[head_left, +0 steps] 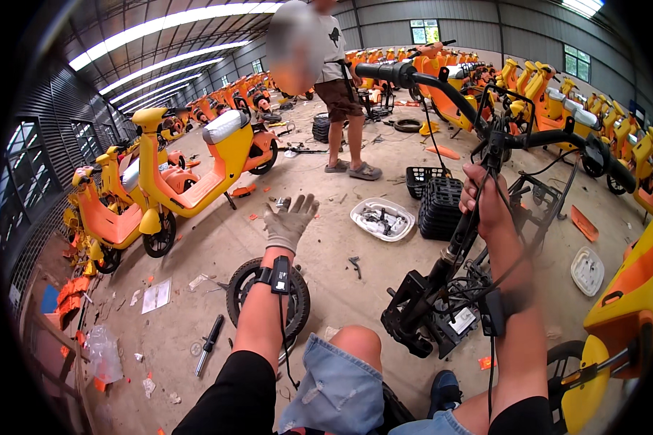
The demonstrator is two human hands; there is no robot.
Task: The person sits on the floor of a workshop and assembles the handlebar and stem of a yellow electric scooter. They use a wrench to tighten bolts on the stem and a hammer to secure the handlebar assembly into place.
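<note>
Dusty warehouse floor [334, 279], scooters [223, 165] along its left edge; gloved left hand [290, 220] spread near wheel [299, 308], right hand [486, 197] grip wrapped around black handlebar stem [464, 232].

Holds a handlebar-and-fork assembly [437, 279] at right in the right hand [484, 201], with a loose wheel [300, 301] on the floor [325, 272] beneath the left forearm [254, 319] and a rod [210, 345] to the wheel's left. Has a parts-filled tray [390, 238] ahead, between the two hands and just left of stacked baskets [440, 209], with another person [343, 109] farther back. Faces rows of scooters [537, 87] across the far floor, with more at left and right.
</note>
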